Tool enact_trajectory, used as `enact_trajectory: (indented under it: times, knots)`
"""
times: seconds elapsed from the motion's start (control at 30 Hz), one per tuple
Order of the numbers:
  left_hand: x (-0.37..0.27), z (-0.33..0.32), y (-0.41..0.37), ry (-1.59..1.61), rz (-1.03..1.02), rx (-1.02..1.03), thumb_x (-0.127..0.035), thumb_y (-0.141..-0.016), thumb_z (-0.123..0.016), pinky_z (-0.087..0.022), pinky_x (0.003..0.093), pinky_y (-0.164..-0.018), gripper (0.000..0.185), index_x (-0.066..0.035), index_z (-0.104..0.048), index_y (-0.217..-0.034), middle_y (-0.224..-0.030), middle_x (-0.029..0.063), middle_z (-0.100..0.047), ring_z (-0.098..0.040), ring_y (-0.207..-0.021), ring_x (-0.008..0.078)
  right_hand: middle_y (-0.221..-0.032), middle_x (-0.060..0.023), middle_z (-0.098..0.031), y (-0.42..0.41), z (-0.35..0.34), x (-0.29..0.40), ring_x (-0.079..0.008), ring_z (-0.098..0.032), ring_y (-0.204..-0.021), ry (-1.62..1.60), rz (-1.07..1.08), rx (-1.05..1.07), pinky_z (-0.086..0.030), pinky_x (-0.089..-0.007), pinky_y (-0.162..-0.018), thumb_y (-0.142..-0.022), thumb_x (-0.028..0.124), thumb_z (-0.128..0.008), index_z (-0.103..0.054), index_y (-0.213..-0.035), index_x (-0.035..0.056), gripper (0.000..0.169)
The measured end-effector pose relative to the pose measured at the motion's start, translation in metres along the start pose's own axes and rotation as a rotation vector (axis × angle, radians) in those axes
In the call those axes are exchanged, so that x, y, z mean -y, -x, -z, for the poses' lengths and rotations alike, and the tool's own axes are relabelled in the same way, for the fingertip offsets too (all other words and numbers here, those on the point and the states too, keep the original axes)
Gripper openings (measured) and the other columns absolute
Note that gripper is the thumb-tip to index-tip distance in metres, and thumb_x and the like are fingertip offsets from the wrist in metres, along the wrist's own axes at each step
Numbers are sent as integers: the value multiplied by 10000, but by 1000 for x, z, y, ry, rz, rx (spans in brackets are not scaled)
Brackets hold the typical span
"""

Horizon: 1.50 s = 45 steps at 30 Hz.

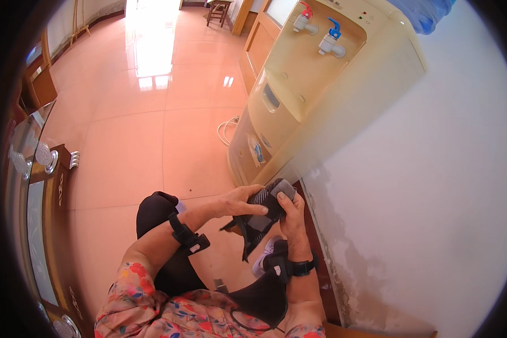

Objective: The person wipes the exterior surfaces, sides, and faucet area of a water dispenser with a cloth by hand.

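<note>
Between my two hands is a dark grey and black fabric item (260,222) with striped patches, perhaps a shoe upper or a knitted piece; its exact kind cannot be told. My right hand (289,209) grips its upper end, the thumb pressed on a lighter grey patch. Across its near side lies my left hand (245,203), fingers partly behind the fabric and thumb on top. The lower end of the item hangs in dark pointed flaps above the floor. Each forearm wears a black strap with a small box.
A cream water dispenser (274,114) with red and blue taps stands ahead, beside a white wall (426,169) with stained patches. A white cable (224,131) lies at its base. On the left is a glass-topped cabinet (46,203). A wooden stool (217,12) stands far back.
</note>
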<state>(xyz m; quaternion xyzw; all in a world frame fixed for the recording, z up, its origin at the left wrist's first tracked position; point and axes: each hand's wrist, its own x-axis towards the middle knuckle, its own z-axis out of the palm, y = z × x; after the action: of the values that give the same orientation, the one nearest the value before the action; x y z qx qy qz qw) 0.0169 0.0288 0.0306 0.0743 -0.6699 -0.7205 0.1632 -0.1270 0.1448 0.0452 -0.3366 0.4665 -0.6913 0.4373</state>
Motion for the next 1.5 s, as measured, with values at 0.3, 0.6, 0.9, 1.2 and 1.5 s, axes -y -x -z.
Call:
enact_trajectory:
  times: [0.3, 0.6, 0.9, 1.2, 1.5]
  knots:
    - [-11, -3, -15, 670, 42, -420, -174, -849, -637, -513, 251, -678, 305, -19, -533, -1091, -933, 39, -613, -605, -790, 114, -1331, -201, -386, -11, 0, -15, -317, -418, -1203, 919, 507, 39, -342, -394, -1004, -819, 205, -648, -348, -1361, 3, 652]
    - [-10, -12, -11, 266, 25, -253, -325, -902, -536, -354, 330, -954, 519, -51, -398, -1321, -1199, 67, -486, -412, -1146, 157, -1223, -185, -408, -6, -28, -18, -292, -516, -1032, 840, 511, -86, -436, -351, -880, -772, 33, -630, -347, -1370, 33, 661]
    - [6, 13, -17, 613, 41, -441, -315, -914, -512, -447, 336, -849, 349, -22, -541, -1102, -1092, 120, -596, -571, -1000, 205, -1328, -131, -453, -11, -20, 81, -220, -448, -1176, 880, 787, -576, -340, -326, -1001, -827, 10, -556, -424, -1329, 6, 519]
    - [-15, 5, -13, 396, 68, -216, -283, -935, -471, -473, 310, -781, 306, -20, -572, -1051, -968, 107, -633, -607, -864, 170, -1143, -204, -436, -109, -24, 244, -307, -497, -1005, 1036, 1109, -721, -421, -357, -879, -826, 133, -571, -442, -1325, 59, 520]
    - [-22, 7, -6, 289, 94, -218, -286, -941, -445, -476, 300, -763, 320, -14, -580, -1042, -955, 103, -642, -613, -837, 161, -1056, -219, -470, -154, -5, 175, -369, -532, -912, 1127, 1264, -735, -452, -388, -801, -814, 163, -596, -451, -1315, 48, 534]
